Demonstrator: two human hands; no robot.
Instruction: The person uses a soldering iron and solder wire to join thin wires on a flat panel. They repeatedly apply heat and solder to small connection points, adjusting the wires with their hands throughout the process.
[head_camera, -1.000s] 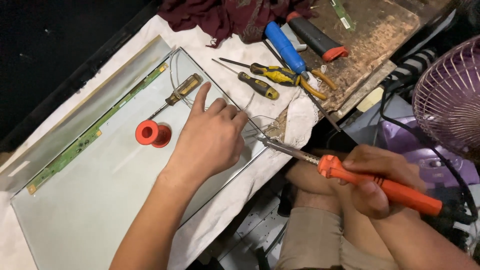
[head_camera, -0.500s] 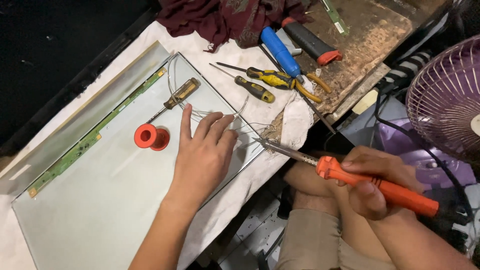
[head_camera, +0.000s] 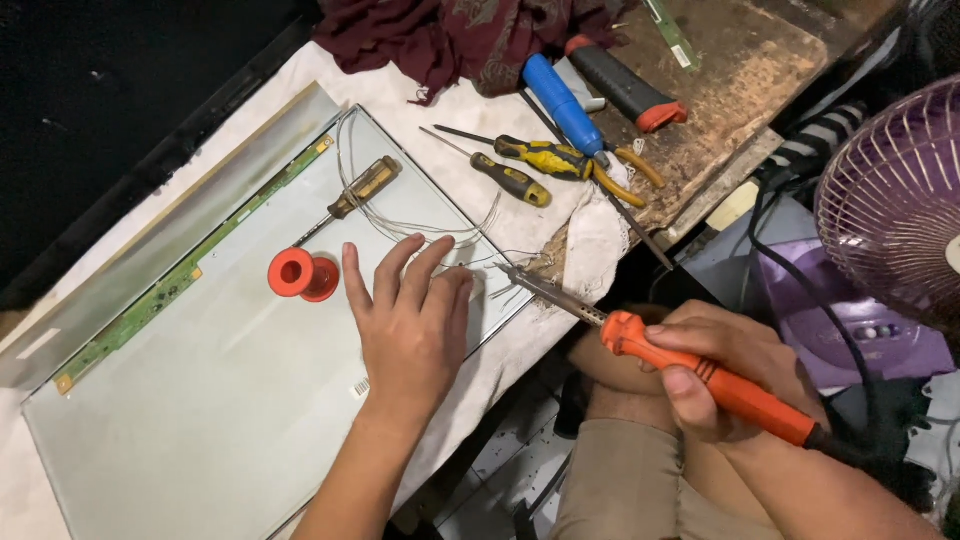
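Nearest, the right hand (head_camera: 735, 365) keeps a closed grip round the orange handle of the soldering iron (head_camera: 690, 368), its tip resting at the panel's near edge among the loose wires (head_camera: 430, 228), much where it was a second ago. The left hand (head_camera: 412, 325) has slid down and toward the person over the grey panel (head_camera: 200, 400); it lies flat, fingers spread, grasping nothing, well clear of the orange spool (head_camera: 297, 273) it was close to before. That reads as steadying the panel for soldering. Farther off, untouched, lie a brown-handled screwdriver (head_camera: 360, 187), two yellow ones (head_camera: 520, 170), pliers (head_camera: 570, 105) and a dark red cloth (head_camera: 470, 40) on the table (head_camera: 740, 70).
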